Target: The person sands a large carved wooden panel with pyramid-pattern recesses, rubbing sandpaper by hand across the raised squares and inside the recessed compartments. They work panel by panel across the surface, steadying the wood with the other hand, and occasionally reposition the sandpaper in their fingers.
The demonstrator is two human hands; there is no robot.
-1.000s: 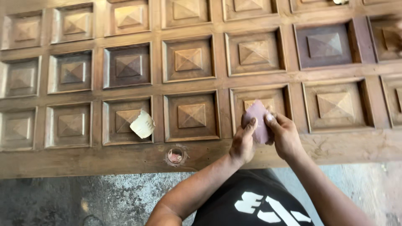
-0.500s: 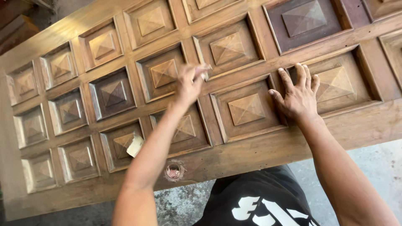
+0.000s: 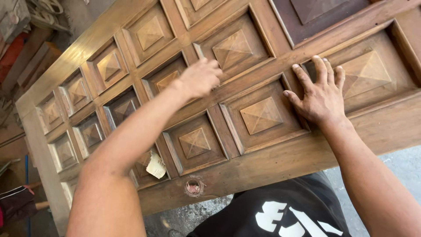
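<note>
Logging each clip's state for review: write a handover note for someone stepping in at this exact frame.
Left hand: reaching across the carved wooden door, fingers curled on the rail beside a pyramid panel; whether it grips anything cannot be told.
Right hand: flat, fingers spread, pressing on the door's rail, holding nothing.
A folded scrap of sandpaper lies in a lower panel; the lock hole sits near the bottom edge.
One panel at the top looks darker than the others; most are pale.

I log: door [image 3: 263, 171] mid-brown wood, grid of raised pyramid panels | panel [image 3: 320, 15] top right darker, purplish-brown | paper scrap [image 3: 156, 166] lower left cream | garment [image 3: 280, 215] bottom centre black, white marks | floor [image 3: 394, 164] grey
</note>
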